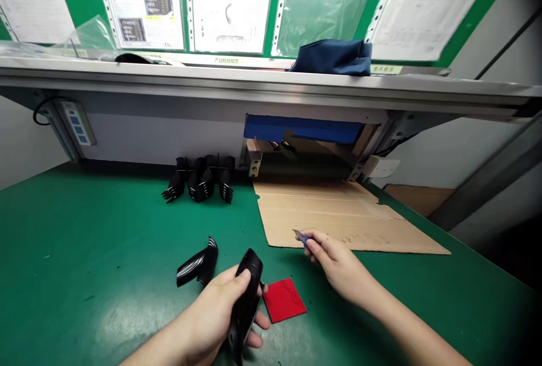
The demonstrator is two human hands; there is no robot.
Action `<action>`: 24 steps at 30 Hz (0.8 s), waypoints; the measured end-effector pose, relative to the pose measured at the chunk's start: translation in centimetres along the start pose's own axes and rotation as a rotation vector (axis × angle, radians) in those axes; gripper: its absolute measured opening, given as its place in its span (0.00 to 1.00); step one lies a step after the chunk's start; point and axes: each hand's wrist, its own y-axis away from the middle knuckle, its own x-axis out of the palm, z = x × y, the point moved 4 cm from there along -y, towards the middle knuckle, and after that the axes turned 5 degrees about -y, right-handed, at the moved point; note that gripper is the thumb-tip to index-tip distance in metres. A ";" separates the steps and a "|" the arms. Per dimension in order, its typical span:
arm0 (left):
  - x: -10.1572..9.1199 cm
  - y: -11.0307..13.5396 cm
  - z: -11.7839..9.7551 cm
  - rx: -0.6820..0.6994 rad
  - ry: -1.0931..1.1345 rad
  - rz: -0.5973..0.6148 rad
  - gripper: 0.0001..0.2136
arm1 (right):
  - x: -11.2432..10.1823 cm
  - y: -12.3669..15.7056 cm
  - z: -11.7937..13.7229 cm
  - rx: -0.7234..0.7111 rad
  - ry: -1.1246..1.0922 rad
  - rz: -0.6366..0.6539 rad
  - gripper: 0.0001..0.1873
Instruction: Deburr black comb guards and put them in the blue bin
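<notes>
My left hand (224, 304) is closed around a long, glossy black plastic part (249, 281), held tilted above the table with the thumb on top. Its exact kind is not clear. To the right, my right hand (330, 258) pinches a small blue-handled tool with a pointed metal tip (302, 238), apart from the black part and near the cardboard's front edge. A red square pad (284, 300) lies just right of my left hand. Beyond that hand rests a branched black plastic piece (198, 264) with pale streaks of reflected light.
Several black pieces with slotted ends (203, 179) stand along the back of the green table (105, 242). A flat cardboard sheet (339, 213) reaches from an opening with a blue strip (300, 129). Above runs a metal shelf (190, 81) bearing dark blue cloth (334, 57). A power strip (78, 123) hangs left.
</notes>
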 end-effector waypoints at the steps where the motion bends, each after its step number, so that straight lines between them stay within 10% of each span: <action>1: -0.2 0.0 0.0 -0.014 -0.079 -0.020 0.20 | 0.1 0.0 0.9 -0.011 -0.030 0.008 0.21; 9: -0.1 0.6 -0.9 -0.052 -0.479 0.028 0.21 | 3.3 1.9 6.1 -0.412 0.093 0.105 0.19; 24: 0.8 1.8 -1.9 -0.237 -0.652 0.105 0.24 | 5.0 2.7 5.9 -0.509 0.441 0.008 0.38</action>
